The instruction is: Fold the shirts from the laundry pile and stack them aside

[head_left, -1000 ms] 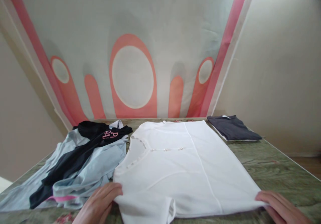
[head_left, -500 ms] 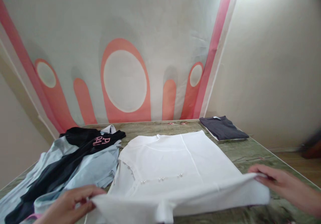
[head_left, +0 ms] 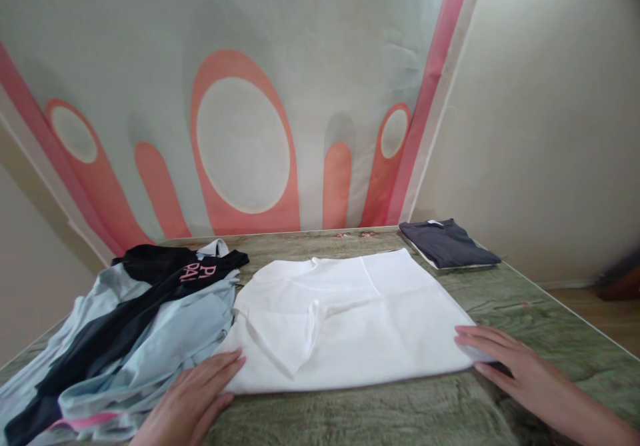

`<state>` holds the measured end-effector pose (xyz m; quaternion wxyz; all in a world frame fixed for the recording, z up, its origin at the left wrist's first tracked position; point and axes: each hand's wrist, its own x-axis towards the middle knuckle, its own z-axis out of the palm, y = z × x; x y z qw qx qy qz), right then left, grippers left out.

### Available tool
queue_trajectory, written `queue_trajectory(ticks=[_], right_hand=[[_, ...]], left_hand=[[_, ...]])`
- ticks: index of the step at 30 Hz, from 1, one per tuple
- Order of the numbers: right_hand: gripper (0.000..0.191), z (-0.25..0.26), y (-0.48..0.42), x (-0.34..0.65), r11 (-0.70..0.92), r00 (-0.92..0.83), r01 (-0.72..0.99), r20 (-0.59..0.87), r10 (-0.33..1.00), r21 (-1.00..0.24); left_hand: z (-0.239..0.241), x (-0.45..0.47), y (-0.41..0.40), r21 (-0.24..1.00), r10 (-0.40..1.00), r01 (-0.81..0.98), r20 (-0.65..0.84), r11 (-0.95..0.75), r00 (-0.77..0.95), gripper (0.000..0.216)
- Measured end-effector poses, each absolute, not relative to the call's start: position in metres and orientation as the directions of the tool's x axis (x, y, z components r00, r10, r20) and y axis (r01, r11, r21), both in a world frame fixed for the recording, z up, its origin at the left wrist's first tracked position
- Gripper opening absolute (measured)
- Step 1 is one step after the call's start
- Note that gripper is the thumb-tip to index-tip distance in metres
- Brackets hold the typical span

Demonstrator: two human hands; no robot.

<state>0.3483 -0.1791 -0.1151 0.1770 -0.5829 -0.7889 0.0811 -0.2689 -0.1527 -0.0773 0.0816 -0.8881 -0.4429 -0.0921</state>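
A white shirt [head_left: 350, 319] lies on the green table [head_left: 360, 419], folded over on itself with a sleeve tucked across its left part. My left hand [head_left: 193, 399] rests flat at the shirt's near left corner, fingers stretched out and touching the fabric edge. My right hand [head_left: 510, 363] lies flat at the near right corner, fingers extended over the hem.
A pile of light blue and black clothes [head_left: 135, 333] with pink lettering lies to the left. A folded dark grey garment [head_left: 447, 243] sits at the far right of the table. A wall hanging with orange ovals [head_left: 240, 146] stands behind.
Both hands lifted the shirt's near edge and carried it away from me. That edge now lies folded over the shirt, and both hands rest flat at the new near corners.
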Motion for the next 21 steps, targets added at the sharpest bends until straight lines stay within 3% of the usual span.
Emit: queue_trajectory(ticks=[5, 9, 12, 17, 21], right_hand=[[0.027, -0.105, -0.174, 0.340, 0.328, -0.252, 0.877, 0.245, 0.936, -0.351], [0.029, -0.092, -0.173, 0.342, 0.237, -0.206, 0.856, 0.117, 0.971, -0.459], [0.031, -0.089, -0.151, 0.345, 0.154, -0.125, 0.847, 0.091, 0.988, -0.508], [0.043, -0.102, -0.096, 0.335, 0.224, -0.148, 0.861, 0.197, 0.969, -0.457], [0.047, -0.109, -0.077, 0.325, 0.211, -0.135, 0.888, 0.208, 0.969, -0.408]], left_hand=[[-0.083, -0.265, -0.145, -0.081, 0.771, 0.817, 0.289, -0.571, 0.567, 0.041], [-0.074, -0.272, -0.141, 0.063, 0.786, 0.793, 0.201, -0.606, 0.584, 0.038], [-0.058, -0.261, -0.123, 0.166, 0.850, 0.833, 0.127, -0.527, 0.512, 0.032], [-0.047, -0.224, -0.081, 0.167, 0.907, 0.892, 0.065, -0.421, 0.416, 0.051], [-0.050, -0.211, -0.070, 0.211, 0.902, 0.878, 0.058, -0.430, 0.428, 0.046]])
